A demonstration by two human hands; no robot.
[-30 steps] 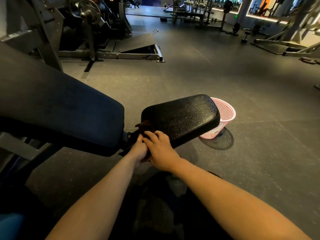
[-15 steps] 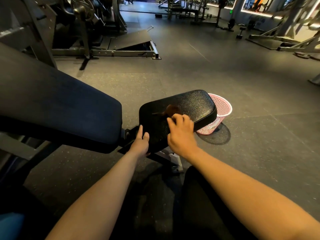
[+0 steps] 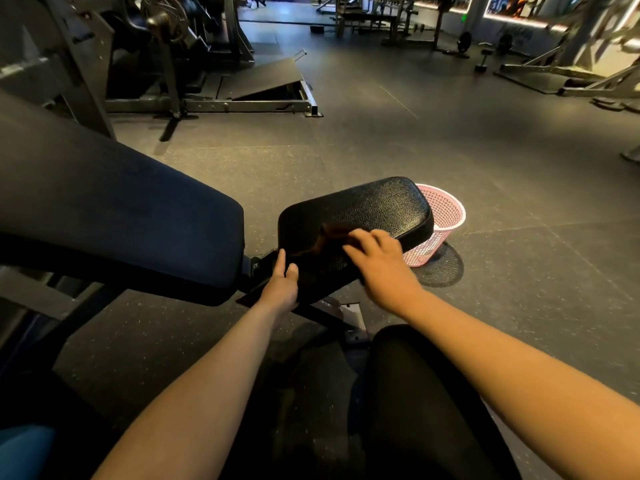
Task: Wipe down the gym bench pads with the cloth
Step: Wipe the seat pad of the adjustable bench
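Observation:
The black seat pad point(image 3: 377, 206) of the gym bench sits mid-frame, with the larger dark back pad point(image 3: 114, 216) to its left. A dark brown cloth point(image 3: 329, 237) lies on the seat pad's near half. My right hand point(image 3: 375, 261) is on top of the cloth, fingers curled over it, slightly blurred. My left hand point(image 3: 282, 282) rests against the seat pad's near left corner with its fingers straight, beside the gap between the two pads.
A pink mesh basket point(image 3: 440, 223) stands on the floor just behind the seat pad's right end. The bench's frame and foot point(image 3: 349, 317) show under the pad. A weight machine point(image 3: 166, 64) stands at the back left, and more equipment stands at the far right.
My right hand has slid the cloth from the pad's near left corner up and rightward across the seat pad. My left hand has stayed at the corner.

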